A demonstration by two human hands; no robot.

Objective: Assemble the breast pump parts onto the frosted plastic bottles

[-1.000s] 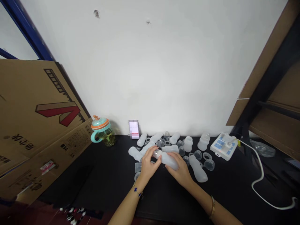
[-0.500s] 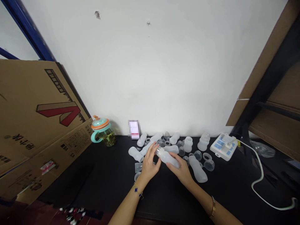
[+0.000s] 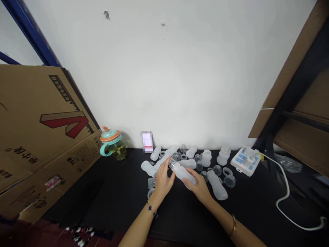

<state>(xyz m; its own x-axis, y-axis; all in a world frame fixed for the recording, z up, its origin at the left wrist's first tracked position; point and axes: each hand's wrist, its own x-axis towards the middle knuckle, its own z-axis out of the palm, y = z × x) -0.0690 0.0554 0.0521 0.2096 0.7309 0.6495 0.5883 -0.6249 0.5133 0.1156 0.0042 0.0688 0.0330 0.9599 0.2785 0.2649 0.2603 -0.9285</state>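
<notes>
My right hand is wrapped around the body of a frosted white baby bottle, which lies tilted with its top toward the upper left. A clear cap sits on the bottle's top. Beside that cap is my left hand, its fingers stretched out and the thumb apart; whether the fingertips touch the cap is hard to see. Near the left wrist lie a clear cup-like piece and a clear ring. Another frosted bottle lies to the right of my right hand.
Several more bottles, such as an upright one, with clear domes and rings, spread along the black table. A teapot stands left, a power strip with a white cable right. Cardboard flanks the left side.
The fingers of my left hand have straightened and drawn slightly left off the cap, leaving more of it visible. My right hand and the bottle stay nearly in place.
</notes>
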